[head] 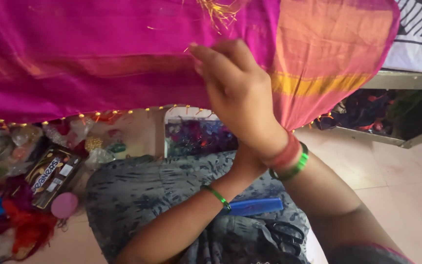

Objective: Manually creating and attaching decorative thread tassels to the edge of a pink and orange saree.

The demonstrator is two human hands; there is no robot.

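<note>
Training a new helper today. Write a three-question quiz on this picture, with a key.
1. True or false: the right hand rests on the pink cloth.
2. What lies on the lap beside the scissors? A) blue comb B) red cup C) white plate
3. Fill in: the left wrist wears a ____ bangle.

Key: 1 true; 2 A, the comb; 3 green. The left hand is hidden behind the right wrist.

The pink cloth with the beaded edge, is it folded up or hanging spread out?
Spread out. The pink cloth hangs across the upper view, its beaded edge running free below; the right hand touches it.
</note>
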